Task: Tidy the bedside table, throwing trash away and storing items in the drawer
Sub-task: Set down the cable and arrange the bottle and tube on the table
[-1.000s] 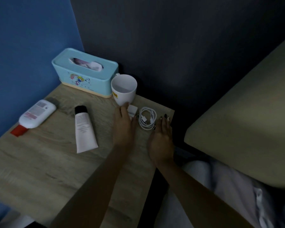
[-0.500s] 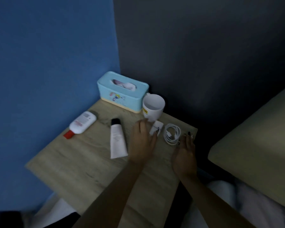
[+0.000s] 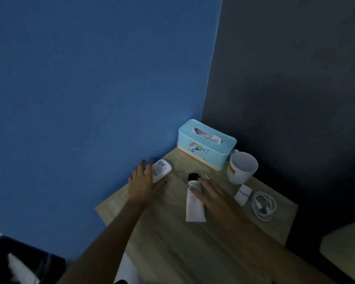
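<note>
On the wooden bedside table (image 3: 193,253), a white bottle (image 3: 162,170) lies by the blue wall. My left hand (image 3: 143,182) lies over its near end with fingers spread, thumb to its right; the red cap is hidden. A white tube with a black cap (image 3: 194,211) lies mid-table. My right hand (image 3: 212,194) rests across its upper part with fingers straight. To the right lie a white charger plug (image 3: 242,194) and a coiled white cable (image 3: 263,204), untouched. No drawer is in view.
A light blue tissue box (image 3: 203,148) stands in the back corner, with a white mug (image 3: 242,167) beside it. A bed corner (image 3: 344,251) is at the lower right. Something dark (image 3: 19,263) sits on the floor at the lower left.
Both hands moved left, away from the plug and cable: the left hand onto the white bottle, the right hand onto the tube. The camera swung up and back.
</note>
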